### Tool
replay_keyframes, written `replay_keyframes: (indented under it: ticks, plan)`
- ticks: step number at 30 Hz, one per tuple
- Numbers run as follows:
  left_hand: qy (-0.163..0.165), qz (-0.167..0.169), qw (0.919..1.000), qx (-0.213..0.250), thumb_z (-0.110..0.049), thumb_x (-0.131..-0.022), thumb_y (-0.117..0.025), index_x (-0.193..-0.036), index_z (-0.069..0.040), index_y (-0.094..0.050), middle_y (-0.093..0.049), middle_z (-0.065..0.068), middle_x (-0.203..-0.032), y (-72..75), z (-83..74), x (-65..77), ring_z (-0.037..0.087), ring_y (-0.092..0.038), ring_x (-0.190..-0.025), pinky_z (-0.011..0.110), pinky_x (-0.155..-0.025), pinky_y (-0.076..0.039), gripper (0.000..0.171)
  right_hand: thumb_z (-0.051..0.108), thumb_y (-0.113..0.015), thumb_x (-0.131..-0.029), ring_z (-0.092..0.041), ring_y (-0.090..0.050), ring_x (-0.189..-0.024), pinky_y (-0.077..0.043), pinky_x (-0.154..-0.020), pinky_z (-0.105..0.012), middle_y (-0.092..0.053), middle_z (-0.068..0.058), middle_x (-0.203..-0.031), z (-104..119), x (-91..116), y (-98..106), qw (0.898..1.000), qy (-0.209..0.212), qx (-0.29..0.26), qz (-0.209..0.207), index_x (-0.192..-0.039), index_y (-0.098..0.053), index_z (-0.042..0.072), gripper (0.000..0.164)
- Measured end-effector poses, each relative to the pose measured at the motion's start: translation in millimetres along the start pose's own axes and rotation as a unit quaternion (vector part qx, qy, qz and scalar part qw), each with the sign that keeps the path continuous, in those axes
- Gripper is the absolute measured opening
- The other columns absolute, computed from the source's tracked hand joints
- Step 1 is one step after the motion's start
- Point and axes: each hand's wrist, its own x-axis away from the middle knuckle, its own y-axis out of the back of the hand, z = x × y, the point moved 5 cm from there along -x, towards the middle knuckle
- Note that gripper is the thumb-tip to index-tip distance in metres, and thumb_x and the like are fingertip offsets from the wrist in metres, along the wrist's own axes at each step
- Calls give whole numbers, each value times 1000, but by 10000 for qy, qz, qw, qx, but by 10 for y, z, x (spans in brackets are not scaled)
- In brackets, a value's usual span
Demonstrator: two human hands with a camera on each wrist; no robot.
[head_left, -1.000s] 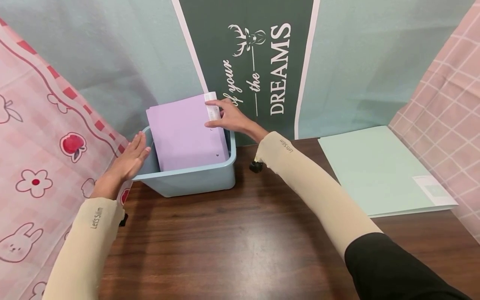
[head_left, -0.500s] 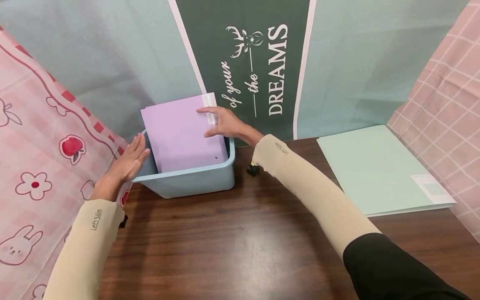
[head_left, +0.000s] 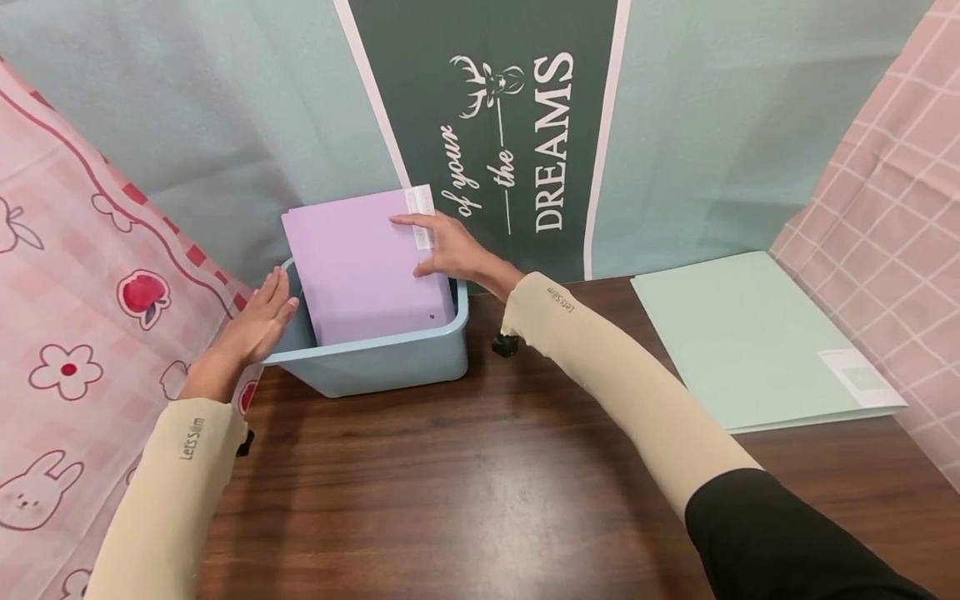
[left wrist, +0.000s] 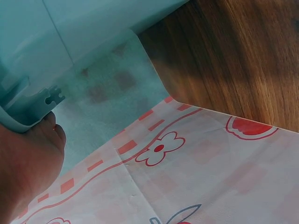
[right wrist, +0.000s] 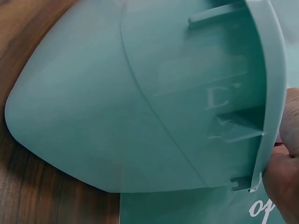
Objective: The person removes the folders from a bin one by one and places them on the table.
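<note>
Purple paper folders (head_left: 356, 271) stand leaning back in a light blue plastic bin (head_left: 375, 367), with a white label (head_left: 422, 218) at their upper right corner. My right hand (head_left: 450, 246) lies at the folders' right edge, thumb and fingers spread over the front face. At the bin's left rim, my left hand (head_left: 258, 323) rests with straight fingers reaching along it. The left wrist view shows part of that hand (left wrist: 35, 158) against the rim. In the right wrist view, the bin's outer wall (right wrist: 140, 102) fills most of the picture, and only part of the hand shows.
Mint green folders (head_left: 765, 342) with a white label lie flat on the brown wooden table (head_left: 480, 492) at the right. A pink patterned cloth (head_left: 67, 292) hangs close on the left, a pink checked one (head_left: 885, 208) on the right. A printed backdrop (head_left: 697, 125) stands behind the bin.
The purple folders have shifted slightly left in the bin. My right hand moved left with them, its fingers spreading further over their face. My left hand stays at the rim.
</note>
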Motion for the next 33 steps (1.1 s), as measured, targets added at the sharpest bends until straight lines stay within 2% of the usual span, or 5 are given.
replay_keyframes:
  ticks: [8, 13, 17, 27, 33]
  plan:
    - [-41, -33, 10000, 6, -41, -116, -16, -163, 7, 12, 16, 29, -172, -7, 16, 9, 47, 12, -161, 60, -130, 4, 73, -3, -93, -73, -17, -53, -136, -48, -105, -30, -58, -3, -155, -60, 31, 15, 9977, -410, -268, -473, -147, -66, 29, 85]
    - [-48, -21, 10000, 17, -40, -116, -15, -163, 7, 13, 17, 29, -172, 2, 11, 15, 47, 12, -160, 60, -130, 4, 72, -6, -92, -73, -18, -59, -126, -53, -96, -29, -63, -5, -149, -68, 62, 22, 9938, -516, -602, -777, -142, -70, 26, 79]
    - [-41, -30, 10000, 68, -43, -116, -15, -163, 5, 14, 17, 27, -173, 1, 17, 3, 46, 12, -161, 60, -130, 5, 73, -5, -91, -75, -19, -61, -120, -55, -91, -29, -63, -7, -149, -58, 86, 49, 9914, -616, -670, -937, -142, -71, 27, 77]
    - [-46, -40, 9999, 82, -41, -116, -13, -163, 7, 13, 17, 29, -172, 9, 7, 2, 46, 13, -160, 58, -130, 6, 72, -4, -90, -79, -9, -56, -134, -52, -102, -25, -63, 3, -151, 20, 92, 99, 9884, -509, -904, -1106, -147, -66, 28, 79]
    - [-111, -114, 9999, 49, -42, -116, -15, -163, 7, 12, 16, 29, -172, 0, 22, 3, 46, 12, -161, 60, -130, 4, 73, -5, -89, -79, -7, -56, -134, -50, -105, -23, -62, 6, -152, 62, 115, 117, 9870, -412, -966, -1220, -147, -66, 29, 80]
